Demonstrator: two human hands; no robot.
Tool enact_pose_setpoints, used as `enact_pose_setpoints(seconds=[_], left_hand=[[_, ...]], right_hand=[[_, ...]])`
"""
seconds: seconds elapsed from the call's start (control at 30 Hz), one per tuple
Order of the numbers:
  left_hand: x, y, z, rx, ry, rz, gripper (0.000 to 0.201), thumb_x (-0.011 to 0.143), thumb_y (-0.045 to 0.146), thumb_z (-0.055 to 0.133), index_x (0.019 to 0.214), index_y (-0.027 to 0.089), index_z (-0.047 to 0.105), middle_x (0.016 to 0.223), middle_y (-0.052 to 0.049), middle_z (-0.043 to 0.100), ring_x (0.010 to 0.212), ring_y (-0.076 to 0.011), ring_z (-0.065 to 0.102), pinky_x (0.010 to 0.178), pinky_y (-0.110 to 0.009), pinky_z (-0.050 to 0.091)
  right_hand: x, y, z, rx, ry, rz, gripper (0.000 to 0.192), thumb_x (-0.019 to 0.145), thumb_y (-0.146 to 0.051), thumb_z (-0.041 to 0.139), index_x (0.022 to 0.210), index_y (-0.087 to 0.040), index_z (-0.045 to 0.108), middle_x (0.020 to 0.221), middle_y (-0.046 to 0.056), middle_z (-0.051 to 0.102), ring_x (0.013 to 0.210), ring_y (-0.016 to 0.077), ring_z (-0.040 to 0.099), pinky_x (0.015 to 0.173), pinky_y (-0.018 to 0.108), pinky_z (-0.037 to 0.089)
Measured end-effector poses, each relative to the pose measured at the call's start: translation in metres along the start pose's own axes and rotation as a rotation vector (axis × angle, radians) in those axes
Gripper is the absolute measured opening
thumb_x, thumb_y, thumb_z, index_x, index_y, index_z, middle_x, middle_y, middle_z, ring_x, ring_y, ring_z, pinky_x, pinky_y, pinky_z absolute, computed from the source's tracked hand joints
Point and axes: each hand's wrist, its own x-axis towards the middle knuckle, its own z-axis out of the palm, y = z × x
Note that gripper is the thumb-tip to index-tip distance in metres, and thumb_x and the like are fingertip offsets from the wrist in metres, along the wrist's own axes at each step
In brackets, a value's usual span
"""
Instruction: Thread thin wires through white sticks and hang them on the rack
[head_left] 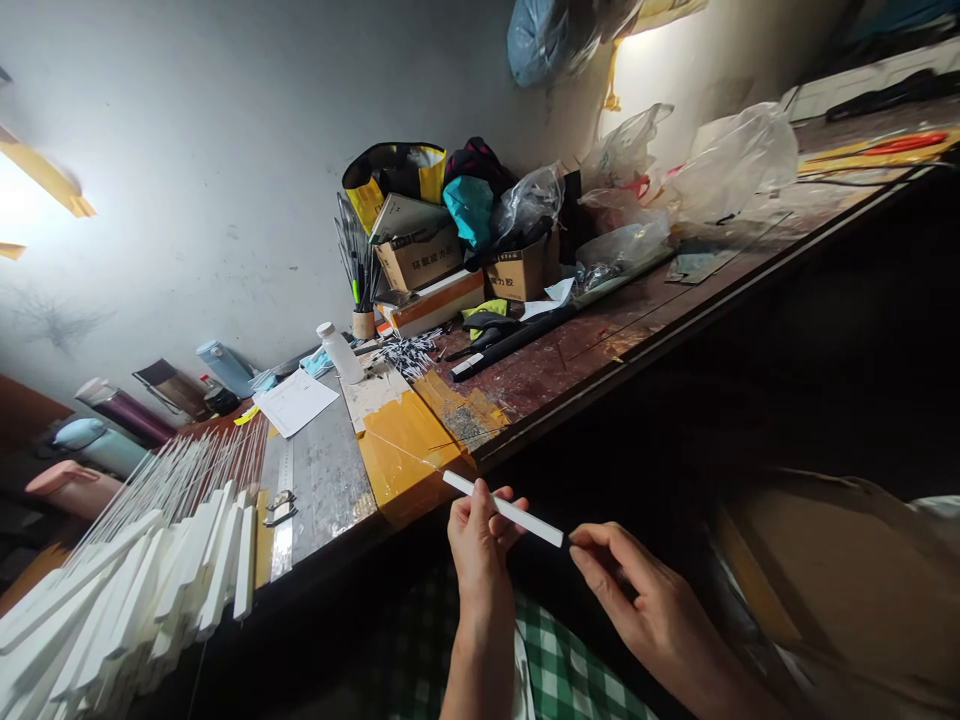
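Note:
My left hand [480, 540] grips a thin white stick [525, 518] near its middle, just in front of the workbench edge. My right hand [630, 590] pinches something small and dark at the stick's right end; what it is cannot be made out. Both hands are held above my lap, over green checked cloth [555, 670]. To the left, several similar white sticks [150, 590] with thin wires lie fanned out on the bench.
The wooden workbench [585, 350] carries a metal ruler [283, 500], yellow tape patches [405, 440], a paper sheet [296, 400], a white bottle [339, 352], a cup of rods [360, 270], cardboard boxes [420, 258] and plastic bags [720, 160]. A cardboard box [840, 580] stands at the lower right.

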Motion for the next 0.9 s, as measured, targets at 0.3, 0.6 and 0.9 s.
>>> enact_pose_setpoints(seconds=[0.3,0.6,0.9], left_hand=[[-0.006,-0.002,0.001,0.003,-0.009,-0.023,0.038,0.076,0.046,0.075,0.076,0.015,0.052,0.082,-0.01,0.073,0.071,-0.0242,0.073,0.058,-0.029,0.057],[-0.006,-0.003,0.001,0.001,-0.004,-0.025,0.042,0.072,0.049,0.077,0.076,0.015,0.052,0.081,-0.01,0.073,0.07,-0.0242,0.073,0.058,-0.029,0.056],[-0.007,0.0,-0.001,0.029,0.001,0.005,0.039,0.077,0.047,0.073,0.079,0.014,0.053,0.085,-0.011,0.072,0.072,-0.0243,0.073,0.059,-0.03,0.056]], right_hand=[[-0.003,-0.007,-0.009,-0.029,0.021,0.016,0.019,0.095,-0.037,0.045,0.084,-0.026,0.057,0.068,-0.002,0.064,0.058,0.014,0.063,0.052,0.021,0.052],[-0.006,-0.001,-0.013,0.0,0.011,0.017,0.025,0.097,-0.038,0.043,0.08,-0.026,0.058,0.067,-0.002,0.065,0.06,0.0146,0.066,0.057,0.021,0.056],[-0.003,-0.014,-0.017,-0.026,-0.005,0.077,0.022,0.093,-0.039,0.047,0.081,-0.026,0.059,0.063,-0.002,0.064,0.053,0.0147,0.064,0.052,0.021,0.055]])
